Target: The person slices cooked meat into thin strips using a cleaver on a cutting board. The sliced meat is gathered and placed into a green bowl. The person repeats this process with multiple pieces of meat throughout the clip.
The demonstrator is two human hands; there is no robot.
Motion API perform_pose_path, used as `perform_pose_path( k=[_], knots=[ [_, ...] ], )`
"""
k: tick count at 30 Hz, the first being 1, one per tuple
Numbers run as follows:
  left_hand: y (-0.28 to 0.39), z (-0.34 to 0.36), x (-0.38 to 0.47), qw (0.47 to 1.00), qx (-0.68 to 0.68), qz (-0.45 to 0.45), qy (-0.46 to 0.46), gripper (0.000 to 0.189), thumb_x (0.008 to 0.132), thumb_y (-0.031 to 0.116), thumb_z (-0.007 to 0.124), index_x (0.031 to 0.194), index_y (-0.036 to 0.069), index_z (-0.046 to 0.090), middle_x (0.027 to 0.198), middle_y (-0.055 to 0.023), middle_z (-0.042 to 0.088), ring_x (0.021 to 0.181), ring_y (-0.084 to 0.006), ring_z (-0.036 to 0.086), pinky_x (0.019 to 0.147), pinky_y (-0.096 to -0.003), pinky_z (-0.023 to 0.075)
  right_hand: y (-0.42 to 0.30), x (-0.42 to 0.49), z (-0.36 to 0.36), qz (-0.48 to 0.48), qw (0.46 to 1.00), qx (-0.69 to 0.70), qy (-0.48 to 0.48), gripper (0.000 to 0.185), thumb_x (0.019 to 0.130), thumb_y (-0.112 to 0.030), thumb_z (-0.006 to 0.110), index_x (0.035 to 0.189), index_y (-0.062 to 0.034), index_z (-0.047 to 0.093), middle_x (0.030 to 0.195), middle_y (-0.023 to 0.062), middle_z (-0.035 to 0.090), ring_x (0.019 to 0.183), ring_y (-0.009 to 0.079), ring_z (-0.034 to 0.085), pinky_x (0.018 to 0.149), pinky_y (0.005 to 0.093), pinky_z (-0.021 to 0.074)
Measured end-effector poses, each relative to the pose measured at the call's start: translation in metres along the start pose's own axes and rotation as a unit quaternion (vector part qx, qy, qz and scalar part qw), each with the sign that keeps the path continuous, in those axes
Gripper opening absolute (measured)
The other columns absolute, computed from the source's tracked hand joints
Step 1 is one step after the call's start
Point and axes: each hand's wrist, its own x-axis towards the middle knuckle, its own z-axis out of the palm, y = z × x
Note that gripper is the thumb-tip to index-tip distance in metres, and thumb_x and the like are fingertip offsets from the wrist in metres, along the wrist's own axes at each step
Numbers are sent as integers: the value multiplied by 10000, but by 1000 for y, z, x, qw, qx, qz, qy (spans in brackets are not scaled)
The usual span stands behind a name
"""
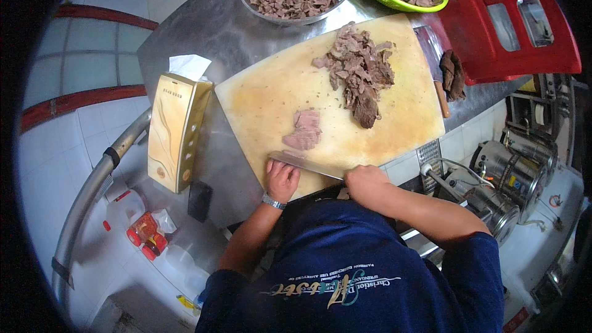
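My right hand (pixel 367 185) is closed round the handle of a broad-bladed kitchen knife (pixel 307 164), which points left across the near edge of a pale cutting board (pixel 259 97). Bent fingers of my left hand (pixel 282 179) rest at the blade's tip end; whether meat lies under them is hidden. Just beyond the blade lies a small stack of sliced cooked meat (pixel 304 129). A larger pile of cooked meat pieces (pixel 358 71) is on the board's right half, with a dark chunk at its near end.
A metal mesh basket (pixel 296 22) of chopped meat and a green plastic basket (pixel 416 8) of slices stand beyond the board. Right of it are a second knife (pixel 439 88), dark meat (pixel 452 75) and a red plastic stool (pixel 481 51). A tissue box (pixel 173 132) stands left.
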Motion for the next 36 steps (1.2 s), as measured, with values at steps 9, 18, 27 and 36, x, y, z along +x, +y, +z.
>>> perform_pose_path(
  k=[9,18,27,36],
  knots=[
    [5,-4,5,1000,-11,8,6,152,770,17,739,904,55,678,975,-97,644,914,-317,595,842,-415,478,-26,85,5,-48,995,16,85,236,865,-152,549,882,-16,741,918,212,723,849,354,722,773,453,581],
    [-7,1,-15,999,44,-12,-21,170,783,59,717,951,32,711,1073,-153,646,1033,-382,583,913,-463,477,-7,-7,1,-1,999,7,34,189,835,-131,588,863,-2,723,883,229,715,838,381,718,776,472,575],
    [-13,7,-19,999,37,-4,-27,188,765,59,743,950,44,715,1176,-162,633,1138,-433,549,1018,-542,426,-11,10,7,-22,1000,-7,16,195,843,-120,557,890,-18,717,918,232,720,864,385,719,778,468,580],
    [-10,3,-15,999,39,-6,-22,145,774,75,737,912,49,698,1068,-137,643,1030,-395,575,925,-498,459,-7,-9,-1,24,1000,-11,-16,217,870,-131,563,910,-13,741,971,230,718,909,356,722,823,428,581]
  ],
)
